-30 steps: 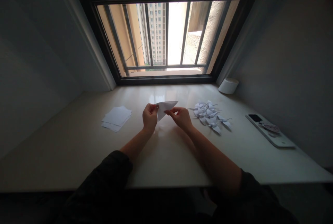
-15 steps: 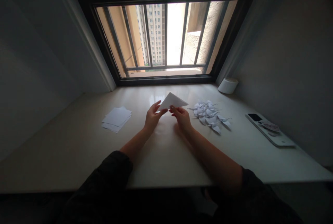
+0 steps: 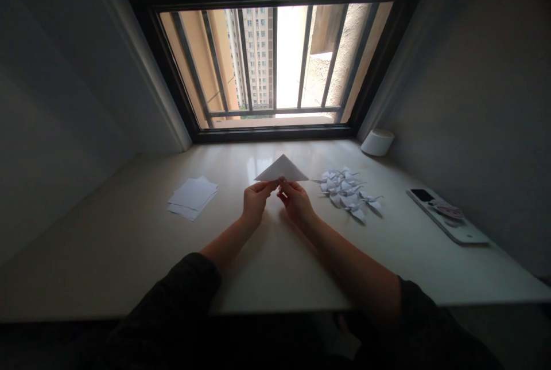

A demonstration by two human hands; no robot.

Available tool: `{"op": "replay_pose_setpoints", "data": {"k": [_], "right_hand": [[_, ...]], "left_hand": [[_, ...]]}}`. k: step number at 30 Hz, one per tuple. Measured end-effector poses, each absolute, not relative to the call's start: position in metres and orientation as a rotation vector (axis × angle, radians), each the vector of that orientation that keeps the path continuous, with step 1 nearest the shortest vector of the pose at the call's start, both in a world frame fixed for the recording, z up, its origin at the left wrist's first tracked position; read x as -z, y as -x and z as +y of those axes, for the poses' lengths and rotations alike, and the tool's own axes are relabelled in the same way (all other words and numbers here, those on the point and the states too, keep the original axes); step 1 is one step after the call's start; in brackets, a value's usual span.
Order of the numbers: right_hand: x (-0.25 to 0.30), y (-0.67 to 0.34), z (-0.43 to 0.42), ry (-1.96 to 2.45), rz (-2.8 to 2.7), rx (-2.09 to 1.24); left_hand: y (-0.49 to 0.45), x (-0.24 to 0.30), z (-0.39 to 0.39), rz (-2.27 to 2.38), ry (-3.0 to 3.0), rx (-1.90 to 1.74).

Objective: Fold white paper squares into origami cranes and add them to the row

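Observation:
A white sheet of paper (image 3: pixel 282 168), folded into a triangle, is held up over the middle of the table with its peak pointing away from me. My left hand (image 3: pixel 257 201) pinches its near edge close to the middle. Right beside it, my right hand (image 3: pixel 296 200) grips the same edge between thumb and fingers. The two sets of fingertips nearly meet, and they cover part of the lower edge. To the right lies a cluster of several folded paper cranes (image 3: pixel 344 187). A stack of loose white paper sheets (image 3: pixel 193 195) rests on the left.
On the right side of the pale table (image 3: pixel 275 267) lies a phone (image 3: pixel 447 215) with a round attachment on its back. A white cylindrical object (image 3: pixel 377 142) stands in the far right corner. Behind the table is a barred window (image 3: pixel 275 66).
My left hand has moved from the triangle's left corner to the middle of its near edge, and its fingers have closed in. The paper has turned slightly and its near edge is level.

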State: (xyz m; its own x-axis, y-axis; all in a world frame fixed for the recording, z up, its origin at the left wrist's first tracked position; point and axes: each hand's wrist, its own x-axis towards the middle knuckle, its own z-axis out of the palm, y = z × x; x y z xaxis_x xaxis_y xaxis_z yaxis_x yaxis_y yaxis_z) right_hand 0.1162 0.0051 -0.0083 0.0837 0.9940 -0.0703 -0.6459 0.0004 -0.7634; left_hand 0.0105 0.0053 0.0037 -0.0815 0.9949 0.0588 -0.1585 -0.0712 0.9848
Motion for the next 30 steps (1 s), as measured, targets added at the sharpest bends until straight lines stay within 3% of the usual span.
{"op": "replay_pose_setpoints", "data": {"k": [30], "right_hand": [[0.011, -0.123, 0.008, 0.9, -0.631, -1.196]], "left_hand": [[-0.02, -0.006, 0.0, 1.153, -0.968, -1.368]]}}
